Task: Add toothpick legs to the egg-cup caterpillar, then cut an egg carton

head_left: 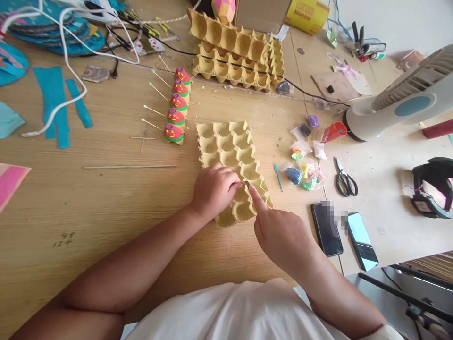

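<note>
A yellowish cardboard egg tray [211, 145] with rows of cups lies flat on the wooden table in front of me. My left hand [216, 189] rests on its left part, fingers curled against the ridges and thumb side near the middle. From the right, my right hand [279, 229] reaches over the tray's edge, index finger stretched out and the other fingers curled under. A small dark tip [247, 183] shows at that fingertip; the rest of it is hidden. Left of the tray's far end stands a row of painted egg-cup caterpillar segments [178, 102] with smiling faces and green-tipped sticks.
More egg cartons [230, 61] are stacked at the back, crossed by a black cable. On the right are scissors [345, 179], bagged clay [293, 174], two phones [327, 231] and a white fan [389, 106]. A thin stick [130, 166] and blue strips [56, 106] lie left.
</note>
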Demonstrator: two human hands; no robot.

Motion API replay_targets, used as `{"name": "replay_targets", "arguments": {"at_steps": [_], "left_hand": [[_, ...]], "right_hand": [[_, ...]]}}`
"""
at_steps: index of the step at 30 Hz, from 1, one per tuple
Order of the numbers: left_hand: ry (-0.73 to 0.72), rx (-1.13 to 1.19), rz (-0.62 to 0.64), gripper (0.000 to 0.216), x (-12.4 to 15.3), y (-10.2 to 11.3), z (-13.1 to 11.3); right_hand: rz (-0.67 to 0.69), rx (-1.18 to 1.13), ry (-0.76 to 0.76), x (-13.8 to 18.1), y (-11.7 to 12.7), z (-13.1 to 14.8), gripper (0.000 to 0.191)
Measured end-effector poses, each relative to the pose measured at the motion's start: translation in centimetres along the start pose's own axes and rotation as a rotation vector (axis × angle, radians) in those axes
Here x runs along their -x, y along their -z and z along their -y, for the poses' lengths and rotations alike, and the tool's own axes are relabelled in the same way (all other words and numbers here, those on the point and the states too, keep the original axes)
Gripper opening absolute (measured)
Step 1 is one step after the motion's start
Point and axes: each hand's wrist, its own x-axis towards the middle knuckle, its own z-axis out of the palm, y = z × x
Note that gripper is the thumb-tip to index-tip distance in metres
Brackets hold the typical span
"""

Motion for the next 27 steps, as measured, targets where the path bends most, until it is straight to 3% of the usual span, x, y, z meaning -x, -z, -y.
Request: {"name": "replay_targets", "arguments": {"at_steps": [10,21,27], "left_hand": [[-0.006,0.001,-0.007,0.019,0.0,0.0,0.0],[-0.007,-0.020,0.002,0.020,0.0,0.2,-0.1],[-0.002,-0.009,0.003,0.020,0.0,0.1,-0.1]], "right_hand": [[-0.004,-0.018,0.014,-0.1,0.1,-0.2,0.071],[-0.191,-0.148,0.022,-0.7,-4.0,-0.5,0.072],[-0.193,-0.127,0.018,-0.8,-4.3,-0.4,0.074]]}}
